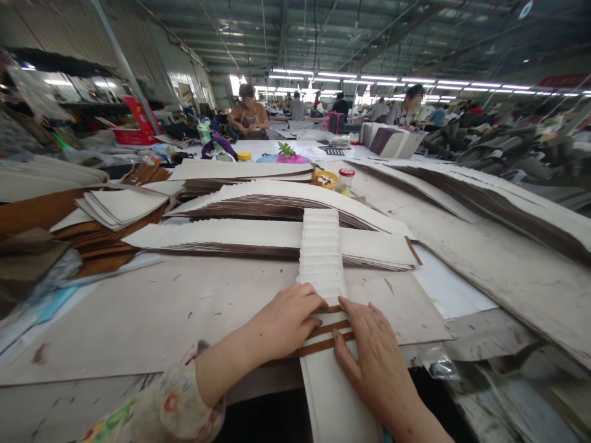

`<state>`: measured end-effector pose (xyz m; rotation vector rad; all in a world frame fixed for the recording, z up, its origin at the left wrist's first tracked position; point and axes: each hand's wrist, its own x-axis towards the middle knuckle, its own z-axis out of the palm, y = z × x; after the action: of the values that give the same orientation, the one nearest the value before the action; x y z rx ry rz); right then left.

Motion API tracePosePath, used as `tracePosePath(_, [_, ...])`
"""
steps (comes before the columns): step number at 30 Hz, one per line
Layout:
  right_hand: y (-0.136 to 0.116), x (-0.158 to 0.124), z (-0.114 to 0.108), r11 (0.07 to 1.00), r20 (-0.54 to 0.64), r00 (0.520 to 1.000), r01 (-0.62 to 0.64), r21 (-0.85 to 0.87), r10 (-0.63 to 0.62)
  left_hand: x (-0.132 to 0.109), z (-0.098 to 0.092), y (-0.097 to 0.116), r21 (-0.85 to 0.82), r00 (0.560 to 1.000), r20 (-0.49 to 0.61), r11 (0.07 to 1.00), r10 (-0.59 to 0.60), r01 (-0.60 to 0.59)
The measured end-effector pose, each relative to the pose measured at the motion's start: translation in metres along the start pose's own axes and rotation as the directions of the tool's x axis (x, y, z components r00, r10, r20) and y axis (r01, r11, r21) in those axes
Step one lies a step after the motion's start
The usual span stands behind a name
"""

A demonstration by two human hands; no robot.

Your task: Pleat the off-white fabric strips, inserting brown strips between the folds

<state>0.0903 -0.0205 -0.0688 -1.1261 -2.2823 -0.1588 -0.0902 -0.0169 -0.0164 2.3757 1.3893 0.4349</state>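
Note:
A long overlapped row of white paper strips [321, 252] runs away from me across the table. Near its close end a few brown strip edges [329, 335] show between the white ones. My left hand [284, 320] rests on the row's left side, fingers curled down onto the strips. My right hand [372, 357] lies flat on the right side, fingers stretched toward the brown edges. Both hands press on the strips near the table's front edge.
Fanned stacks of white and brown sheets [277, 237] lie across the table behind the row, with more [484, 197] at the right and folded piles [120, 206] at the left. A small jar [345, 180] and bowl [325, 179] stand farther back. Other people sit at distant tables.

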Motion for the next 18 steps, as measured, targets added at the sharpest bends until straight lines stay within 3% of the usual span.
tracePosePath(6, [-0.001,0.004,-0.004,1.000,0.085,0.996,0.007,-0.004,-0.006,-0.007,0.003,-0.009,-0.133,0.998,-0.062,0.991,-0.012,0.004])
tracePosePath(12, [-0.007,0.014,-0.007,0.997,0.121,0.990,0.068,0.035,-0.072,-0.009,0.004,-0.004,-0.072,0.997,-0.074,0.997,0.009,-0.014])
tracePosePath(18, [-0.012,0.018,-0.005,0.994,0.074,0.993,0.084,0.074,-0.090,-0.009,0.005,-0.002,0.024,0.999,-0.032,0.999,-0.033,0.034])
